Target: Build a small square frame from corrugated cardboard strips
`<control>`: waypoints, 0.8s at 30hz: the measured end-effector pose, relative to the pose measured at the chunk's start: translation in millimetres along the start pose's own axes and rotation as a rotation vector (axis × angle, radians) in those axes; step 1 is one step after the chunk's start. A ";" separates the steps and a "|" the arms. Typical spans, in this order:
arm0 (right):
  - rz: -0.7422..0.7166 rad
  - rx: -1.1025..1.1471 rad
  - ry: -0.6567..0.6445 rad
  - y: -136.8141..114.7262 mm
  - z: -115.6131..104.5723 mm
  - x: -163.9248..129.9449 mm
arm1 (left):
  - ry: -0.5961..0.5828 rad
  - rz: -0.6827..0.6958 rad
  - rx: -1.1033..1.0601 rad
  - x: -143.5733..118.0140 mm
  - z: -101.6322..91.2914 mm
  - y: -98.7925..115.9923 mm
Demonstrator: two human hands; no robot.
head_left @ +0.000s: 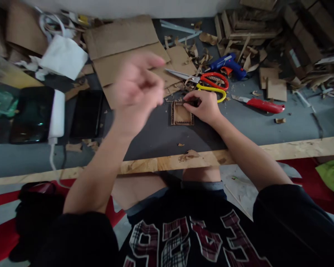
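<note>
Raised over the table, my left hand (140,83) is smeared by motion; its fingers look apart and loosely bent, and I see nothing in them. My right hand (204,105) pinches the upper right corner of a small square cardboard tray (182,123). Low walls of corrugated strip run round the tray, which lies flat on the dark tabletop (153,137). Just beyond the right hand are open scissors (213,82) with one red and one yellow handle. My right fingertips partly hide the tray's corner.
A blue glue gun (229,66) and a red utility knife (264,105) lie to the right. Cardboard sheets (122,39) spread behind the left hand. Two dark phones, one a black phone (87,114), and a white power bank (57,115) are at left. Scraps surround stacked cardboard (250,27).
</note>
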State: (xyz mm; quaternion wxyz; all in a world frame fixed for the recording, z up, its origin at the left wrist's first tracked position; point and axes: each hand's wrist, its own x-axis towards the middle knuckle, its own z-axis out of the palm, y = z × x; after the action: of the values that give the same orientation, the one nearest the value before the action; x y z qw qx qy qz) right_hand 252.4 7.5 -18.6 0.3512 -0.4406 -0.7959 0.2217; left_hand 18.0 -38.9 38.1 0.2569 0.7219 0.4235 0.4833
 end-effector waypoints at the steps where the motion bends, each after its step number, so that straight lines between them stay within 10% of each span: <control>1: -0.007 -0.003 -0.002 0.6 0.2 0.6 | -0.061 -0.007 0.059 4.9 7.3 -8.4; 7: -0.066 -0.044 -0.044 2.0 0.1 1.4 | -0.310 -0.068 0.395 14.0 48.3 -49.3; 24: 0.000 -0.099 -0.014 -2.0 6.0 -2.3 | -0.197 0.015 0.360 3.7 52.1 -51.6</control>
State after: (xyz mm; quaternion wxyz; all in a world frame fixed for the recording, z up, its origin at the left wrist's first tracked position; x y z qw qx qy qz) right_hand 247.7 4.2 -22.0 0.3234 -0.4561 -0.8082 0.1849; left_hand 47.6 -7.4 -21.4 0.1602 0.8032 0.4703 0.3286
